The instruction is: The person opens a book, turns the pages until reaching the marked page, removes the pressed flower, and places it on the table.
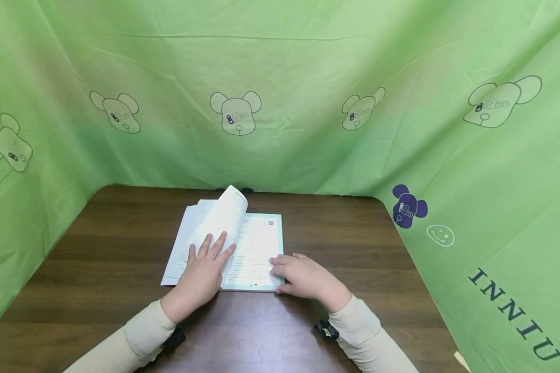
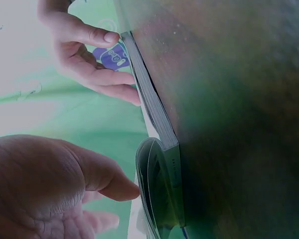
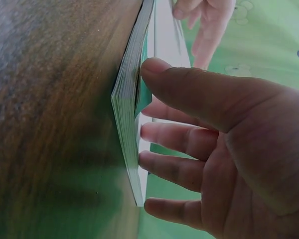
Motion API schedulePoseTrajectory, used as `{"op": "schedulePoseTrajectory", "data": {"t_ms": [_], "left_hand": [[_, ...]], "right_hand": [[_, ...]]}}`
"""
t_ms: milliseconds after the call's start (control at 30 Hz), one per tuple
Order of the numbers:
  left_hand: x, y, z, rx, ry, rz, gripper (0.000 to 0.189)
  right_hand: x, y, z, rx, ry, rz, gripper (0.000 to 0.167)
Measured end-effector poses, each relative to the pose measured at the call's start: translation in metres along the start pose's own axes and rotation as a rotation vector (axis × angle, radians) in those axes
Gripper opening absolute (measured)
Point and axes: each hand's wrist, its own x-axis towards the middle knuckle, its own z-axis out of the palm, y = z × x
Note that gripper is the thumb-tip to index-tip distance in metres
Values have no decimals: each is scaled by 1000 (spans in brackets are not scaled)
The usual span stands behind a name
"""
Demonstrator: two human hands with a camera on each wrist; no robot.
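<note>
Pages could spring back or crease if the left hand (image 1: 200, 277), fingers spread on the open book's (image 1: 256, 248) curling left leaves (image 1: 231, 212), slips or presses hard. The right hand (image 1: 305, 277) rests at the book's right edge; neither grips. Thick, white-paged, pale-blue-bordered, the book lies on a brown table (image 1: 336, 228).

In the head view, the print on the open white paper book (image 1: 252, 247) is too small for reading, and the bare left hand (image 1: 201, 276) hides a part of it. Toward five o'clock, the bottom edge cuts the cream cloth sleeve (image 1: 371, 336).
</note>
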Motion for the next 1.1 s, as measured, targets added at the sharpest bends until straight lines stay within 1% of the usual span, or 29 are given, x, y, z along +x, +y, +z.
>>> {"op": "schedulePoseTrajectory", "data": {"t_ms": [100,167,300,400,467,533,700,800,933,1033,1100], "left_hand": [[0,0,-1,-9,-26,27,61],[0,1,-2,-12,-49,28,57],[-1,3,-3,-23,-110,-17,51],[-1,5,-4,-38,-142,-71,48],[-2,5,-4,-40,-142,-103,47],[-2,5,-4,-32,-129,-129,46],[-4,4,-5,-6,-73,-158,40],[-4,5,-5,-32,-64,-155,49],[-4,5,-4,-65,-96,-139,70],[-3,6,-3,-66,-120,-133,86],[-3,6,-3,-60,-120,-129,92]], "right_hand": [[1,1,0,-2,-6,-2,29],[1,1,0,-3,-8,-9,22],[1,2,0,-22,9,-42,7],[1,3,-1,-38,20,-59,9],[1,3,-1,-41,26,-63,13],[1,3,-1,-41,35,-68,17],[3,4,0,-40,88,-98,23],[4,5,0,-20,122,-97,25],[4,6,2,-2,156,-61,22],[4,6,2,-19,189,-32,19],[5,6,1,-36,218,-16,17]]}}
